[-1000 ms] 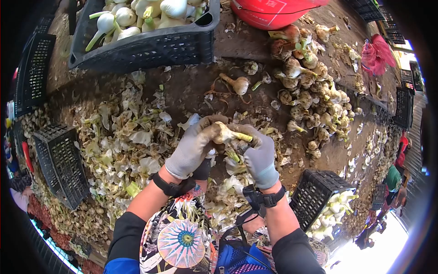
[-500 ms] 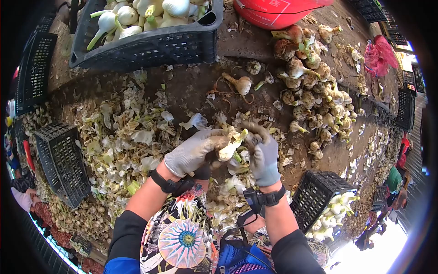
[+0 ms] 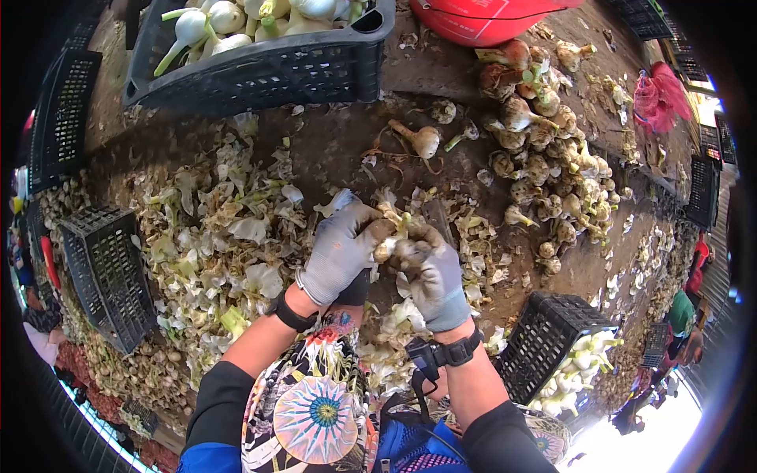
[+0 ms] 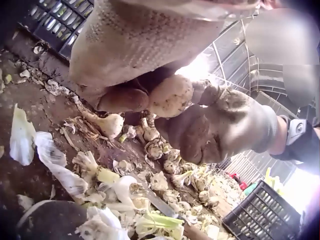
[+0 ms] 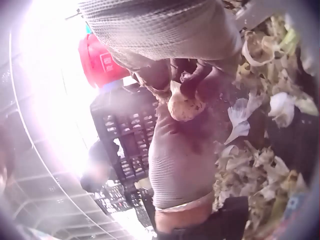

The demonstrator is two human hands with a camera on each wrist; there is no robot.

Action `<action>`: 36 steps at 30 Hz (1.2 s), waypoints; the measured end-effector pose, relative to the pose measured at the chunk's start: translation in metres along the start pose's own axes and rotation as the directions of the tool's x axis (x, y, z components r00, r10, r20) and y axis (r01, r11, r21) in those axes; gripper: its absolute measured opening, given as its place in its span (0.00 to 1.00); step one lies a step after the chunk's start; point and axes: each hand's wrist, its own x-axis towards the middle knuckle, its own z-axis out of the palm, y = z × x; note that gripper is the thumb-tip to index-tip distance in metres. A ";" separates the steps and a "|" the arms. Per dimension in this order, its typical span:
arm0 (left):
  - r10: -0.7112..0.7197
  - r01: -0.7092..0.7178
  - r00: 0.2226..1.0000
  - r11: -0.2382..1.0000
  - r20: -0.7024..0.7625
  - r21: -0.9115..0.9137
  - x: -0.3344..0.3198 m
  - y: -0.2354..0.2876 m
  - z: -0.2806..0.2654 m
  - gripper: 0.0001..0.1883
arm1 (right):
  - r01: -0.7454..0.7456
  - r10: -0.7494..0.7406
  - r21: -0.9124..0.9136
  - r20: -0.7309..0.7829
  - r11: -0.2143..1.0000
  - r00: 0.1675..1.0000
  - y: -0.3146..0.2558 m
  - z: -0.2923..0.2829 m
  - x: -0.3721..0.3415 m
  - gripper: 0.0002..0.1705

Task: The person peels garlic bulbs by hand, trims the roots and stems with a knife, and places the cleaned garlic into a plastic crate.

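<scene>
Both hands wear soiled light-grey gloves and meet in front of the person. The left hand grips a garlic bulb between thumb and fingers. Curled against the bulb's other side, the right hand pinches at its outer skin with the fingertips; in the right wrist view its fingers overlap the bulb's top. The glove hides part of the bulb's stem. Below the hands, a knife with a wooden handle lies among peeled husks.
Untrimmed garlic is heaped at the right, near a red bucket. A black crate of cleaned bulbs stands ahead. Husks cover the ground at left. Another crate with white garlic lies at lower right.
The bulb's stem has turned from pointing right to pointing up and away. The right hand drew back from the bulb, then came in against it again with curled fingers.
</scene>
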 end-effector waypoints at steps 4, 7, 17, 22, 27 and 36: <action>-0.046 0.047 0.999 0.999 0.012 -0.023 -0.005 -0.003 0.000 0.12 | -0.002 0.006 -0.179 0.023 0.984 1.000 0.003 -0.009 0.014 0.26; 0.081 -0.080 0.997 0.997 -0.008 0.018 -0.015 -0.009 -0.004 0.11 | -0.058 0.059 0.010 -0.127 0.998 0.990 -0.002 -0.014 0.022 0.21; 0.134 -0.051 0.973 0.918 -0.189 0.393 -0.018 -0.031 -0.047 0.17 | -0.119 0.110 0.532 0.049 0.839 0.993 -0.002 -0.043 0.007 0.20; -0.176 0.233 0.917 0.965 0.357 -0.123 -0.007 0.008 -0.028 0.18 | -0.058 -0.021 0.411 0.185 0.910 0.983 -0.004 -0.032 0.005 0.20; -0.070 0.244 0.959 0.699 0.275 -0.672 -0.010 0.028 -0.042 0.13 | 0.090 -0.123 0.311 0.088 0.946 0.988 -0.015 -0.024 -0.005 0.18; 0.264 -0.271 0.955 0.962 0.132 0.039 -0.006 0.031 -0.033 0.23 | 0.312 -0.318 0.066 0.119 0.948 0.941 -0.020 -0.007 -0.012 0.20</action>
